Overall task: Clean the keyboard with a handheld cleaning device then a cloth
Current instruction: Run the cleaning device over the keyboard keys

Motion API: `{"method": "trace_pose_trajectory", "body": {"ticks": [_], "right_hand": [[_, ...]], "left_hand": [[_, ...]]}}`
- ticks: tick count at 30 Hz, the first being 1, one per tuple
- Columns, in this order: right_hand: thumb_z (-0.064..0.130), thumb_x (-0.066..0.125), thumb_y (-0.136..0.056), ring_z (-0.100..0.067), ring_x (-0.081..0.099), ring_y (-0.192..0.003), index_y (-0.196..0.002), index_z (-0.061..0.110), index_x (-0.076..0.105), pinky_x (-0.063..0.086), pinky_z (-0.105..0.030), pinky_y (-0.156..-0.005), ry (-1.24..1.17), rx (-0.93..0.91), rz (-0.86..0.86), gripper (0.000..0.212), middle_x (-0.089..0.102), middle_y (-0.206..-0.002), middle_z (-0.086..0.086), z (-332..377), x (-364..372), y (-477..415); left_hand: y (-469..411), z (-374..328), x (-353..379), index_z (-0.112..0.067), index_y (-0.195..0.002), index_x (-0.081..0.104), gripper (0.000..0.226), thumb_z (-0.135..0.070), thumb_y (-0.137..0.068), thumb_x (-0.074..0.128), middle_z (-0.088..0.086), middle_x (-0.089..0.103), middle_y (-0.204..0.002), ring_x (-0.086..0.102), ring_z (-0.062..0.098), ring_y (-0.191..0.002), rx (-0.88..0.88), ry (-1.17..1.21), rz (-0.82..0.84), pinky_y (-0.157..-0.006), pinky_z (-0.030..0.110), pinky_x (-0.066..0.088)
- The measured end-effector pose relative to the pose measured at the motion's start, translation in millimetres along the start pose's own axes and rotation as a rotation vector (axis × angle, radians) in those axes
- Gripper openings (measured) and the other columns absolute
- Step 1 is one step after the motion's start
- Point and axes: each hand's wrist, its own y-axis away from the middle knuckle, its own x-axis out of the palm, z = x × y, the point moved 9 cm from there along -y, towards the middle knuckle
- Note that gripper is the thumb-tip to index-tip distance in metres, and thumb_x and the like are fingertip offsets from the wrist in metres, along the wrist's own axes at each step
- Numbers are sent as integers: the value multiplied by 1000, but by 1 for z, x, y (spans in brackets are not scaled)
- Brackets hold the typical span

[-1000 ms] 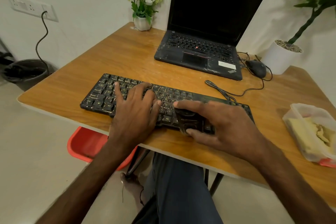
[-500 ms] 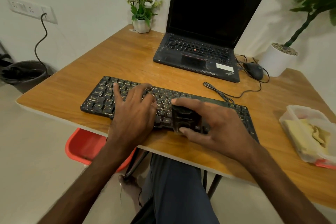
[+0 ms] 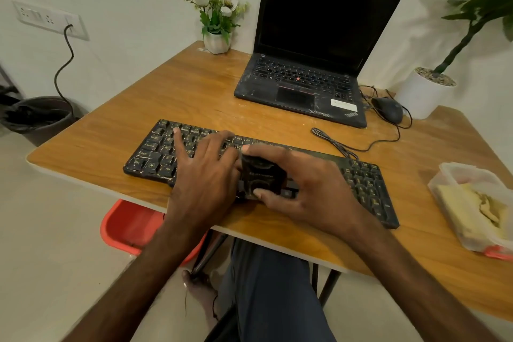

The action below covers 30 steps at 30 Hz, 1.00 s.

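Head view: laptop (image 3: pixel 301 83) badge (image 3: pixel 351 114), seemingly "ThinkPad", beyond keyboard (image 3: pixel 156 148).

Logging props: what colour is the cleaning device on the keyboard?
Black; the cleaning device shows best in the head view.

Single head-worn view, wide-angle. Looks forward and down from just above near edge of table (image 3: pixel 111 130). Keyboard (image 3: pixel 155 147) close below lens, near frame centre. Laptop (image 3: pixel 305 83) beyond keyboard, toward upper right, wall behind it. Floor and bin (image 3: pixel 39 116) left of keyboard. Container (image 3: pixel 449 172) right of keyboard at frame edge. Wearer's lap (image 3: pixel 272 286) nearer than keyboard, at bottom edge.
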Motion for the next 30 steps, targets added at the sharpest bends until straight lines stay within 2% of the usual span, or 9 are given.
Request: {"method": "trace_pose_trajectory", "body": {"ticks": [4, 8, 13, 16, 18, 20, 22, 27, 30], "right_hand": [[49, 54, -91, -11, 60, -78, -145, 41, 25, 57, -35, -59, 124, 95, -59, 62, 67, -99, 2, -19, -9, -13], [44, 63, -90, -10, 61, -81, -144, 45, 25, 56, -31, -61, 39, -33, 77, 66, 68, -101, 4, 5, 7, -10], [46, 58, -91, -10, 60, -77, -145, 40, 26, 57, -33, -60, 134, 87, -65, 63, 68, -99, 2, -25, -10, -21], [46, 60, -89, -8, 62, -83, -144, 44, 27, 57, -30, -66, -23, 36, 20, 64, 67, -108, 6, -12, 1, -14], [46, 60, -89, -6, 60, -79, -144, 43, 27, 55, -26, -63, 35, -25, 41, 64, 68, -102, 6, -4, 4, -11], [49, 55, -90, -7, 58, -76, -145, 40, 27, 53, -25, -59, 157, 14, -19, 62, 68, -97, 4, -18, -4, -17], [51, 52, -90, -11, 63, -79, -145, 40, 25, 56, -29, -60, 137, 81, -64, 62, 69, -100, 1, -32, -12, -19], [45, 63, -89, -12, 65, -86, -143, 43, 30, 57, -32, -66, -36, -48, 37, 63, 69, -106, 4, -1, 4, -8], [46, 60, -90, -14, 65, -80, -144, 40, 26, 57, -28, -61, 72, 54, -46, 64, 69, -102, 1, -30, -6, -17]], "left_hand": [[1, -3, -6, -11, -105, 63, 38, -30, -102, 30, 16, 56, -135, 56, 32, -124, 17, 34, -39, -112, 78, 11], [1, 0, 3, -16, -127, 62, 45, -45, -102, 37, 13, 51, -142, 50, 29, -131, 22, 5, 25, -113, 77, 6], [1, -3, -8, -12, -105, 63, 37, -30, -103, 30, 14, 55, -136, 56, 30, -124, 10, 43, -50, -112, 78, 11], [1, 0, -2, -14, -115, 64, 37, -31, -104, 33, 13, 52, -140, 53, 29, -128, 0, 39, -6, -113, 78, 10], [1, 1, 0, -15, -120, 63, 37, -31, -104, 33, 12, 51, -142, 52, 28, -130, -1, 39, 7, -113, 77, 8], [1, -1, -4, -13, -109, 63, 38, -30, -103, 30, 14, 54, -139, 55, 30, -126, 8, 51, -27, -112, 78, 10], [1, -2, -8, -12, -102, 62, 37, -30, -103, 29, 15, 56, -136, 57, 32, -124, 7, 58, -45, -111, 78, 12], [2, 1, 0, -14, -118, 65, 38, -31, -104, 34, 14, 51, -142, 52, 30, -130, 1, 36, 3, -112, 78, 9], [1, -2, -6, -13, -101, 63, 37, -30, -103, 30, 15, 54, -138, 55, 31, -125, 7, 47, -39, -112, 78, 11]]}}
